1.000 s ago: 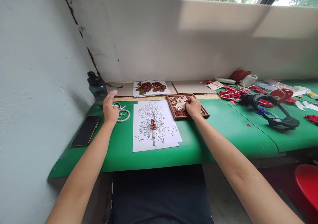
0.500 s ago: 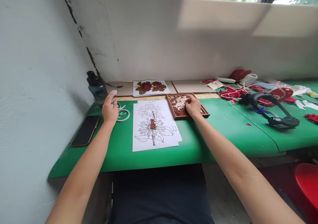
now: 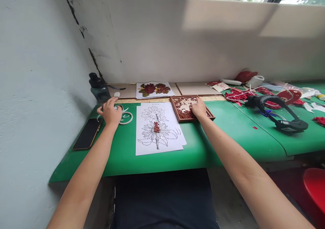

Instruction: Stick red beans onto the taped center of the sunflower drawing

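Right hand (image 3: 200,109) has shifted slightly rightward over the tray (image 3: 186,120) of reddish-brown beads (image 3: 185,114); its fingertips are partly hidden, so whether they grip any cannot be told. Left hand (image 3: 111,114), near the phone (image 3: 87,134), has spread its fingers apart. Flower drawing (image 3: 166,129), bearing a red cluster (image 3: 156,127), lies just left of the tray.

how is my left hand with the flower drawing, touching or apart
Apart. The head view shows a pale ring and green tabletop between the left hand and the left edge of the flower drawing.
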Available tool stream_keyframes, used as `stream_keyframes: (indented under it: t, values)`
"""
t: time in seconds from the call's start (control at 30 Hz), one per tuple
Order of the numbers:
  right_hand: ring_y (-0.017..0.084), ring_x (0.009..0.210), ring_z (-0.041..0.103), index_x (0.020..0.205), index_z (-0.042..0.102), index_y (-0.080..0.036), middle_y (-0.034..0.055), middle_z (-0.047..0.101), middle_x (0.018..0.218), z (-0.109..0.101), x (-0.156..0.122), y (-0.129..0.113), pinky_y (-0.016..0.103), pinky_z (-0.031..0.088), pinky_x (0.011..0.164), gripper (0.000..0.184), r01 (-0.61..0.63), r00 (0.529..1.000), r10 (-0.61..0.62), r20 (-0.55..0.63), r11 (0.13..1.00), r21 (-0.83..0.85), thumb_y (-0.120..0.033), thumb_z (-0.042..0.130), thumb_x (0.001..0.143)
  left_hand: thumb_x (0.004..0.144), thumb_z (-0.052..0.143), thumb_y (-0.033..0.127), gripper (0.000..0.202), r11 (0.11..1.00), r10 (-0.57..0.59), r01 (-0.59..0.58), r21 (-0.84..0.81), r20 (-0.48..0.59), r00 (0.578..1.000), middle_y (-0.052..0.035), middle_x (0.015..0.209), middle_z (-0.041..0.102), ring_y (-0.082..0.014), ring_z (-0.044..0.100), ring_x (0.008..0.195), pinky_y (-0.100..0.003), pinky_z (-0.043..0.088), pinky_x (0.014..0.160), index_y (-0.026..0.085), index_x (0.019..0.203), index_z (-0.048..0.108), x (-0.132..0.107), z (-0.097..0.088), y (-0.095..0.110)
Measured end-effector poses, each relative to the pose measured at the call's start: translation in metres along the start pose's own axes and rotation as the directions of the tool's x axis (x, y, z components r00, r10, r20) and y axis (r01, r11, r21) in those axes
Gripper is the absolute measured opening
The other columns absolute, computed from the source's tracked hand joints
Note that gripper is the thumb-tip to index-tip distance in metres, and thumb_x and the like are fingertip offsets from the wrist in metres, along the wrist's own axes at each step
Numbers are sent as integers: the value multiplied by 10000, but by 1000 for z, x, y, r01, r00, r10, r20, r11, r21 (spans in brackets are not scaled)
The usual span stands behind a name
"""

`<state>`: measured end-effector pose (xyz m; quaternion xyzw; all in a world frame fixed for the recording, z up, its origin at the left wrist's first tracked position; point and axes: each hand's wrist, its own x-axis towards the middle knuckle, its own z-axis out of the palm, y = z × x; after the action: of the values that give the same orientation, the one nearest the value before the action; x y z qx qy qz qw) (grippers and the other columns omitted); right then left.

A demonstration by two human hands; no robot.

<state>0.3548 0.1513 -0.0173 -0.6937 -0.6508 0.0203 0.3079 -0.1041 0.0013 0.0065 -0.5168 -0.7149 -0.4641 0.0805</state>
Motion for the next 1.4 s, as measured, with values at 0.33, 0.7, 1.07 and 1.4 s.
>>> stream_keyframes:
  t: [0.33,0.7,1.07,1.4]
  values:
    - [390,1492,402,1528,510,-175,194,496,1591,11,-1,-3,595,314,1219,586,95,977,-59,206,981,-167,-493,472,1038,885,595,164,413,999,37,-35,-27,86,996,-79,1383,670,-326,592,1299,-487,368,1138,257,1276,689,3,2,-3]
    - [434,1523,345,1581,459,-203,184,395,1676,14,0,-3,666,253,1212,694,103,967,-50,251,974,-203,-578,336,1010,891,604,176,400,999,29,-26,-41,93,995,-91,1333,675,-334,599,1272,-493,408,1118,261,1270,697,4,3,-5]
    - [447,1546,314,1633,386,-173,196,319,1713,14,1,-5,689,229,1222,753,88,963,-28,269,973,-215,-590,324,1009,879,604,169,409,998,33,-29,-49,97,995,-95,1314,680,-321,626,1232,-470,431,1098,248,1269,695,3,5,-6]
    - [348,1455,465,1484,548,-223,137,479,1596,13,-1,-8,636,354,1203,529,167,967,-118,226,963,-211,-488,594,1028,892,599,189,391,998,36,-30,-54,109,993,-100,1291,684,-321,639,1209,-469,434,1109,247,1267,694,1,3,-3]
